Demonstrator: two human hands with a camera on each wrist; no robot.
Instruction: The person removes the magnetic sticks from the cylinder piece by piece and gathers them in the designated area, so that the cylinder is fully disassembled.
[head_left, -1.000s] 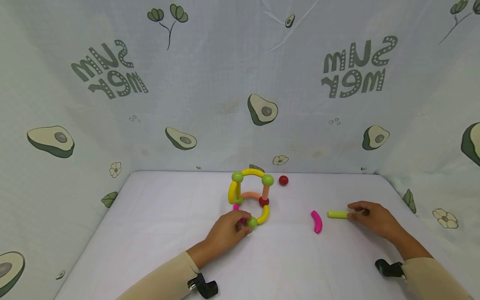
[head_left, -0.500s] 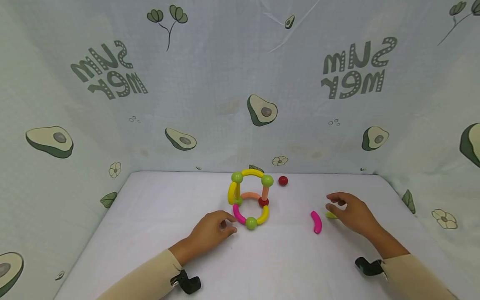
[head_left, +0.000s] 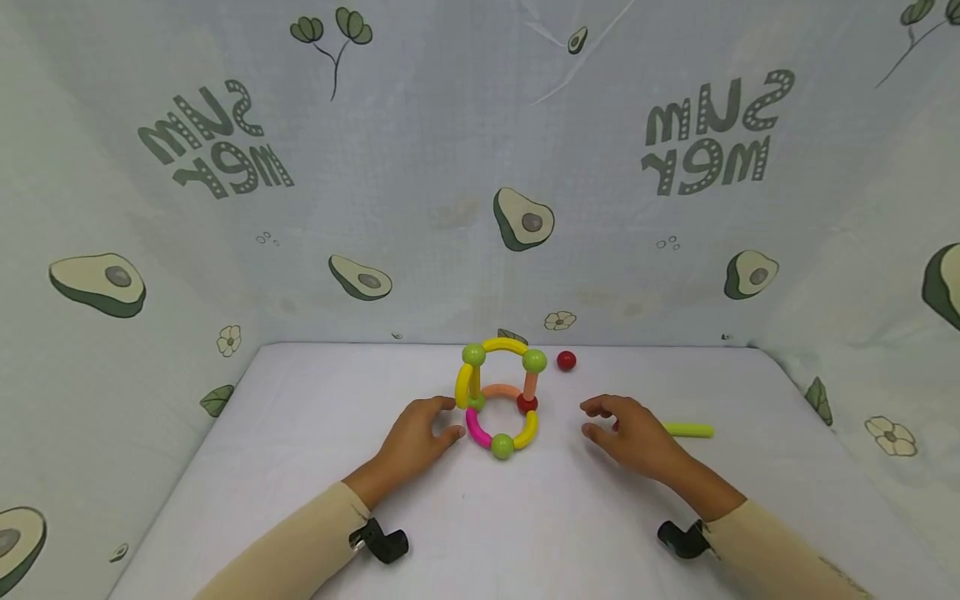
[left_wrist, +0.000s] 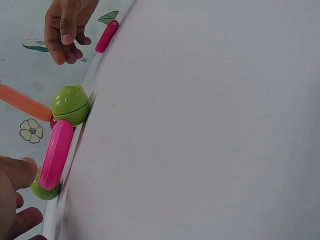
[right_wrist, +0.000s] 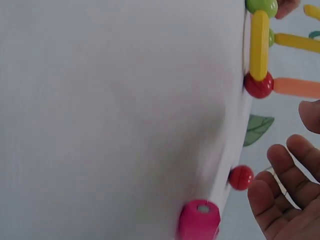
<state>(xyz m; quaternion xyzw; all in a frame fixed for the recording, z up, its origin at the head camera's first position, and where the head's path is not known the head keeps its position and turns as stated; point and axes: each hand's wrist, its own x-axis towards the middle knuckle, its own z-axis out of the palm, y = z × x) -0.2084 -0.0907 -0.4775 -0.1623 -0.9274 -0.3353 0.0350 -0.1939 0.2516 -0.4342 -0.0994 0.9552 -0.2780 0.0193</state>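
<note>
Multicoloured frame (head_left: 501,390), avocado-print backdrop (head_left: 435,150)

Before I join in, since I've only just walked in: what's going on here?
A person is at a white table with a colourful toy frame of joined balls and rods standing on it. The left hand is right beside the frame; whether it touches is hard to tell. The right hand is to the right of the frame, fingers spread and holding nothing. Still loose are a curved pink piece near that hand, a yellow-green rod and a red ball.
</note>
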